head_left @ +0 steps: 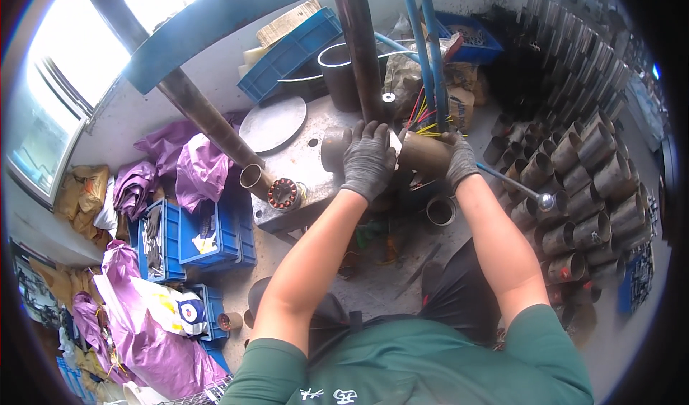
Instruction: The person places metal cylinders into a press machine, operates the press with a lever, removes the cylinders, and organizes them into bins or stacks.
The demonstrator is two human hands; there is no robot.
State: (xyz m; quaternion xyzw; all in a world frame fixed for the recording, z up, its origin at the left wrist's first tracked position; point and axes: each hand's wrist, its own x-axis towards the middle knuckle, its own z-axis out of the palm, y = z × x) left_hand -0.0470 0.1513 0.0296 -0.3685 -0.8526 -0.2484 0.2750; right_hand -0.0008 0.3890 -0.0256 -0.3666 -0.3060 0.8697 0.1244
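Both my hands wear grey knitted gloves. My left hand point(369, 159) is closed over a short dark metal cylinder point(333, 149) lying on its side on the metal work table point(326, 182). To its right, my right hand point(460, 159) grips the outer end of a brownish metal tube point(423, 154), its fingertips over the rim. The tube lies sideways, with its left end close to my left hand; I cannot tell whether it touches the cylinder. Near the table's front left corner stand a wound stator point(285, 194) with copper coils and a small open tube point(253, 177).
A round metal plate point(273, 124) lies on the table, beneath a press frame with a blue crossbeam point(215, 21) and steel columns. A ball-ended lever point(527, 192) juts out at right, near stacked metal tubes point(560, 238). Blue crates point(215, 234) and purple sacks point(136, 319) crowd the left.
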